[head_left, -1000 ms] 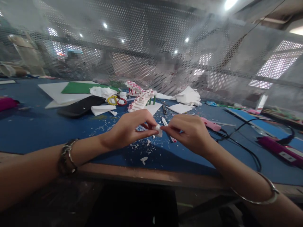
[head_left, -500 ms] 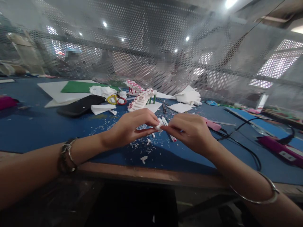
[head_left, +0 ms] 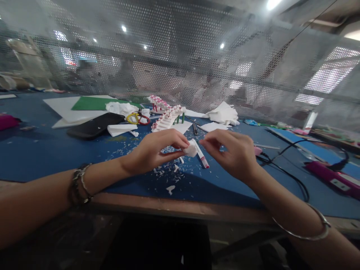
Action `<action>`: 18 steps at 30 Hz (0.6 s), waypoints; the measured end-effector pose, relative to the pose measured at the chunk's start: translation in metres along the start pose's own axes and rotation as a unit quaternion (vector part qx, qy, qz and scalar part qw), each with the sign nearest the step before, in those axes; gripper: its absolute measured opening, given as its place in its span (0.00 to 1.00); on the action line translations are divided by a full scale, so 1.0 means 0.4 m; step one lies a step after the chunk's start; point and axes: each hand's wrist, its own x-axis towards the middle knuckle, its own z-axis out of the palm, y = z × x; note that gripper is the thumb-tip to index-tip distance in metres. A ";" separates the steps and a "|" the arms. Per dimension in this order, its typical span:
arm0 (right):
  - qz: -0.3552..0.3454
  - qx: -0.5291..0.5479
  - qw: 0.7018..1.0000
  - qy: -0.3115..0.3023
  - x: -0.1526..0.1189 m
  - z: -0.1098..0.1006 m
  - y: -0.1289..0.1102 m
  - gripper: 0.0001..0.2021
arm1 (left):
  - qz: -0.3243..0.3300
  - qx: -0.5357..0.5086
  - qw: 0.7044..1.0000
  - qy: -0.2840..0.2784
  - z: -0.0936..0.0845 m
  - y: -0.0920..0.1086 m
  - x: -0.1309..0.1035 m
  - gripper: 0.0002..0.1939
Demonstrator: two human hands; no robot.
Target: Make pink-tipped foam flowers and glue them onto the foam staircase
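My left hand (head_left: 157, 152) pinches a small piece of white paper (head_left: 191, 149) between thumb and fingertips, above the blue table. My right hand (head_left: 232, 153) is just to its right, apart from the paper, with thumb and fingertips brought together; whether a tiny scrap is between them I cannot make out. Below and between the hands lies a white marker (head_left: 203, 157) with a reddish end. White paper scraps (head_left: 170, 189) are strewn under the hands. Behind them stands a small white stair-like model (head_left: 167, 119) with pink bits and green and red posts.
Scissors (head_left: 138, 119) with yellow and red handles lie at the back left, near a black phone-like slab (head_left: 97, 126) and a green sheet (head_left: 105, 102). Crumpled white paper (head_left: 223, 113) sits behind. A purple power strip (head_left: 332, 179) and black cables are on the right.
My right hand has pulled away from the white paper, to the right and slightly up. The left hand keeps its hold, and more of the paper and marker shows.
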 end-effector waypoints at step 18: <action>0.026 0.187 0.982 -0.012 0.004 0.023 -0.031 0.02 | -0.134 -0.076 0.987 0.049 0.006 0.006 -0.011 0.11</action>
